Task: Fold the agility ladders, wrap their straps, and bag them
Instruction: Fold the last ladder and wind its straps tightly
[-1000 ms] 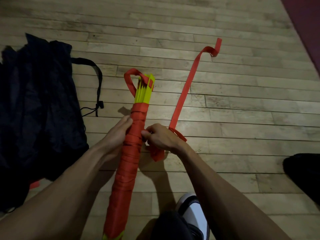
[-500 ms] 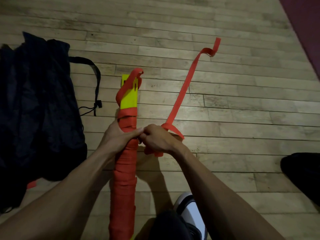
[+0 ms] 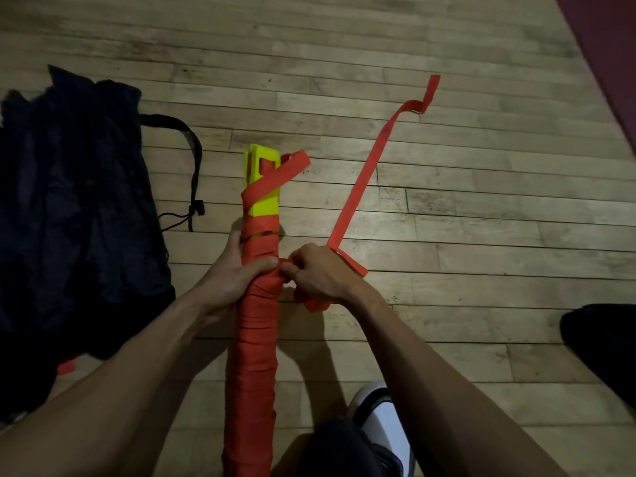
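Note:
A folded agility ladder (image 3: 256, 342), a bundle of yellow rungs wound in red strap, runs up the middle of the wooden floor; its yellow end (image 3: 263, 180) sticks out at the top. My left hand (image 3: 237, 273) grips the bundle from the left, thumb across the wraps. My right hand (image 3: 316, 273) pinches the red strap right beside the bundle. The loose strap tail (image 3: 375, 156) trails from that hand far up to the right over the floor. A black drawstring bag (image 3: 75, 215) lies crumpled on the left.
My white shoe (image 3: 382, 411) and dark trouser knee (image 3: 339, 449) are at the bottom centre. A dark object (image 3: 605, 346) sits at the right edge. A dark red mat (image 3: 609, 46) covers the top right corner. The bag's cord (image 3: 196, 173) loops toward the ladder.
The bundle has turned in my hands, so its flat yellow face now shows, with a strap loop crossing it. Both hands stay at the same spot on the wraps.

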Demonstrator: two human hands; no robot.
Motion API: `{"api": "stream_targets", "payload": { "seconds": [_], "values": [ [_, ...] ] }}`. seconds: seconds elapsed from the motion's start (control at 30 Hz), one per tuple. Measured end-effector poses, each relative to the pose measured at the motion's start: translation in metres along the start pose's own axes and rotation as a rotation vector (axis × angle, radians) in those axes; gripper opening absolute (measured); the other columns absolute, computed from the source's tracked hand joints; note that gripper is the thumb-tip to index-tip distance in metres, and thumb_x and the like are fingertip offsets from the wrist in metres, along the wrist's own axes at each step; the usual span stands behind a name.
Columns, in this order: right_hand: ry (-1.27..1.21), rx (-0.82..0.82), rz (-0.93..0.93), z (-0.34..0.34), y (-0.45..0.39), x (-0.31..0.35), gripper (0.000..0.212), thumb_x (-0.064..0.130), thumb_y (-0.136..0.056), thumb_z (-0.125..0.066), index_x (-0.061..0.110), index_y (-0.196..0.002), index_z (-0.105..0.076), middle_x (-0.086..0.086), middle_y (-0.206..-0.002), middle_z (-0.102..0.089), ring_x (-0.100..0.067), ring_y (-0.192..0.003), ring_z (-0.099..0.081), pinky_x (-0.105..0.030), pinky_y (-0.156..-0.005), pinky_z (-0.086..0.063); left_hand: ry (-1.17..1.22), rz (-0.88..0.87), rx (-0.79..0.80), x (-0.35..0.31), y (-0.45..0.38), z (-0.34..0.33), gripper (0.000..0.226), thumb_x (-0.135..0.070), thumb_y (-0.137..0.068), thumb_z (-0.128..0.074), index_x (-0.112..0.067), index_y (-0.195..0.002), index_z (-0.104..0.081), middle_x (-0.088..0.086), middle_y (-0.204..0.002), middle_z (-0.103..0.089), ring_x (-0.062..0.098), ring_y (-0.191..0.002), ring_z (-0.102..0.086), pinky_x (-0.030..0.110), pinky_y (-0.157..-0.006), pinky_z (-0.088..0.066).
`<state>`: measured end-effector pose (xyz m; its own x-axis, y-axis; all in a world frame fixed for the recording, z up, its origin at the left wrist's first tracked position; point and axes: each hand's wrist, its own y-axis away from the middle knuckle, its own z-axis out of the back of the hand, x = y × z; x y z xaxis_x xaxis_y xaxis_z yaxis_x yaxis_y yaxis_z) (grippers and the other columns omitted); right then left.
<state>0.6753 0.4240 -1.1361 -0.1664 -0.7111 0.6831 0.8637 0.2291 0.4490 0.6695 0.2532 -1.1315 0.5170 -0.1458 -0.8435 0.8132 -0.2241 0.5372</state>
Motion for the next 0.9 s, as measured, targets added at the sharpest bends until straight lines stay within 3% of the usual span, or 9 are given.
{"api": "stream_targets", "payload": {
  "seconds": [0.1, 0.2, 0.27, 0.37, 0.47, 0.57, 0.7, 0.8, 0.9],
  "values": [
    [0.055, 0.05, -0.057, 0.008, -0.002, -0.008, 0.029, 0.028, -0.102, -0.051, 0.01, -0.089, -0.07, -0.004, -0.077, -0.071, -0.018, -0.07, -0.066, -0.027, -0.062, -0.048, -0.337, -0.027, -0.183, 0.001, -0.005, -0.004, 0.047, -0.036, -0.093, -0.069, -0.028, -0.124, -0.036, 0.0, -0.104, -0.062, 0.02, -0.085, -0.069, 0.039, -0.068, -0.057],
    [0.019, 0.115, -0.06, 0.008, -0.002, -0.007, 0.025, 0.022, -0.099, -0.055, 0.004, -0.098, -0.072, -0.01, -0.09, -0.075, -0.023, -0.082, -0.072, -0.038, -0.078, -0.059, -0.3, 0.045, -0.113, 0.003, -0.004, -0.01, 0.052, -0.06, -0.095, -0.053, -0.018, -0.124, -0.042, 0.005, -0.103, -0.067, 0.023, -0.085, -0.07, 0.042, -0.068, -0.058],
    [-0.013, 0.079, -0.025, 0.005, -0.003, -0.005, 0.024, 0.018, -0.096, -0.055, -0.001, -0.093, -0.069, -0.014, -0.089, -0.075, -0.027, -0.081, -0.072, -0.045, -0.081, -0.059, -0.092, 0.092, -0.037, 0.009, -0.008, -0.01, 0.048, -0.053, -0.103, -0.043, -0.009, -0.118, -0.055, 0.015, -0.102, -0.07, 0.023, -0.083, -0.071, 0.048, -0.075, -0.061],
    [-0.032, 0.031, 0.017, 0.0, -0.003, -0.008, 0.021, 0.014, -0.094, -0.056, -0.003, -0.089, -0.067, -0.016, -0.087, -0.074, -0.03, -0.079, -0.071, -0.048, -0.078, -0.057, 0.137, 0.165, 0.036, 0.008, -0.005, -0.006, 0.031, -0.029, -0.104, -0.049, -0.001, -0.11, -0.063, 0.013, -0.086, -0.071, 0.016, -0.067, -0.07, 0.031, -0.057, -0.058],
    [-0.011, -0.001, 0.086, -0.005, -0.001, -0.006, 0.016, 0.012, -0.092, -0.054, 0.001, -0.086, -0.063, -0.012, -0.086, -0.071, -0.029, -0.076, -0.067, -0.04, -0.069, -0.054, 0.004, 0.135, 0.041, 0.007, -0.005, -0.004, 0.031, -0.028, -0.085, -0.074, -0.003, -0.103, -0.071, 0.013, -0.092, -0.076, 0.017, -0.073, -0.073, 0.023, -0.058, -0.056],
    [-0.008, -0.033, 0.127, -0.007, -0.001, -0.002, 0.01, 0.006, -0.09, -0.053, 0.005, -0.088, -0.063, -0.008, -0.084, -0.066, -0.023, -0.072, -0.059, -0.027, -0.059, -0.041, -0.023, 0.094, -0.033, 0.007, -0.006, -0.012, 0.02, -0.02, -0.082, -0.08, -0.009, -0.098, -0.074, 0.008, -0.086, -0.078, 0.017, -0.075, -0.073, 0.022, -0.058, -0.055],
    [0.119, 0.024, 0.05, -0.003, -0.005, -0.012, 0.006, 0.013, -0.095, -0.056, 0.01, -0.092, -0.061, -0.009, -0.088, -0.064, -0.022, -0.077, -0.057, -0.029, -0.066, -0.036, -0.043, 0.033, -0.102, 0.005, -0.006, -0.01, 0.022, -0.024, -0.079, -0.084, -0.01, -0.093, -0.074, 0.009, -0.082, -0.076, 0.021, -0.074, -0.072, 0.031, -0.064, -0.057],
    [0.205, 0.092, -0.002, 0.001, -0.007, -0.018, 0.014, 0.024, -0.1, -0.055, 0.017, -0.087, -0.055, -0.007, -0.085, -0.061, -0.021, -0.077, -0.056, -0.031, -0.069, -0.041, -0.226, -0.037, -0.186, 0.005, -0.008, -0.004, 0.028, -0.042, -0.081, -0.079, -0.018, -0.092, -0.07, 0.002, -0.085, -0.075, 0.017, -0.077, -0.071, 0.031, -0.071, -0.056],
    [0.216, 0.045, -0.021, 0.005, -0.005, -0.015, 0.019, 0.025, -0.099, -0.053, 0.011, -0.087, -0.058, -0.007, -0.083, -0.06, -0.022, -0.077, -0.055, -0.03, -0.068, -0.04, -0.202, 0.01, -0.066, 0.004, -0.012, 0.002, 0.033, -0.046, -0.096, -0.06, -0.017, -0.11, -0.067, 0.009, -0.101, -0.074, 0.028, -0.094, -0.071, 0.039, -0.082, -0.055]
  ]
}}
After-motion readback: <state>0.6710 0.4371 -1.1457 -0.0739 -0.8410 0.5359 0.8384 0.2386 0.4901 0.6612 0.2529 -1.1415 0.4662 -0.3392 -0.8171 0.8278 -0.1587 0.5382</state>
